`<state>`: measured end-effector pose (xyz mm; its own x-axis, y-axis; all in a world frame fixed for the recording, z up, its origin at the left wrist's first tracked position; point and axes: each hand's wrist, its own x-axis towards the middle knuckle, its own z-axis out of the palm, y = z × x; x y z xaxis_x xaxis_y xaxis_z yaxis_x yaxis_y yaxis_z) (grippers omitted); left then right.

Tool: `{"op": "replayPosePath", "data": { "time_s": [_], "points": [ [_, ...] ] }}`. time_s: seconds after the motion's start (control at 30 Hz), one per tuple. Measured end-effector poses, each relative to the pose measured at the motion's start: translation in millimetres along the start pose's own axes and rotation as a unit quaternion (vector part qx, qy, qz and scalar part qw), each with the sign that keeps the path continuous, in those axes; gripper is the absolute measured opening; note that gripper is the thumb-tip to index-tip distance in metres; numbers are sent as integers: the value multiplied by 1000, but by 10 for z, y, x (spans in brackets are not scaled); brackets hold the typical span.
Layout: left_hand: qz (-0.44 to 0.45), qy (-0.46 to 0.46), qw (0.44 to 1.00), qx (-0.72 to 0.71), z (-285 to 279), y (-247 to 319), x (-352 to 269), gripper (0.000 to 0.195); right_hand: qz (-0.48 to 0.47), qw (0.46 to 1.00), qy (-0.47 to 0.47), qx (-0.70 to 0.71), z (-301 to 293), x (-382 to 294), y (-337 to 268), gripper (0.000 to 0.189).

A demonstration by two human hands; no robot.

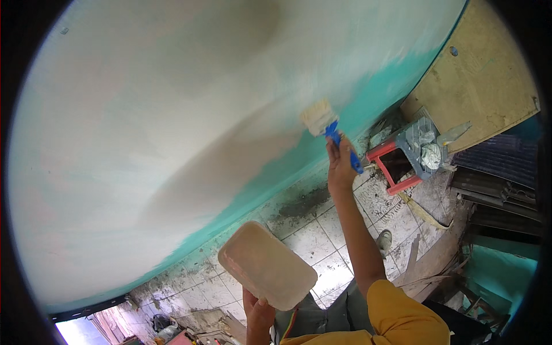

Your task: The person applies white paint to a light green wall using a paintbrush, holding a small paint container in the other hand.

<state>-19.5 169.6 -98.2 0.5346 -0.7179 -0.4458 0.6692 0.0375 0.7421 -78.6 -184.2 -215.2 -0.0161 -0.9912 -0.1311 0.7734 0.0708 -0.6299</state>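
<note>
My right hand (341, 166) grips the blue handle of a wide paintbrush (320, 117), its pale bristles loaded with whitish paint. The bristles are at the wall (172, 116); whether they touch it I cannot tell. Whitish paint covers most of that wall, and a turquoise band (263, 183) shows along its lower part. My left hand (260, 308) holds a shallow rectangular plastic tub (269, 267) by its near edge. A pale beige layer, apparently paint, fills the inside of the tub.
A grey and red plastic stool (407, 151) with crumpled plastic on top stands at the right. Beyond it leans a yellowish board (478, 73). Corrugated sheets (496, 172) are stacked at far right. Debris lies over the dirty tiled floor (321, 246), and assorted items (168, 332) sit at lower left.
</note>
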Motion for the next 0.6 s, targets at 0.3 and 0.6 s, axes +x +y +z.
{"op": "replayPosePath", "data": {
  "time_s": [0.3, 0.6],
  "points": [
    [5, 23, 1000, 16, 89, -1, 18, 88, 80, 968, 118, -206, -621, 25, 417, 35],
    [11, 2, 1000, -2, 83, 33, 21, 90, -48, 999, -20, -1, 513, -222, -485, 41]
  ]
}}
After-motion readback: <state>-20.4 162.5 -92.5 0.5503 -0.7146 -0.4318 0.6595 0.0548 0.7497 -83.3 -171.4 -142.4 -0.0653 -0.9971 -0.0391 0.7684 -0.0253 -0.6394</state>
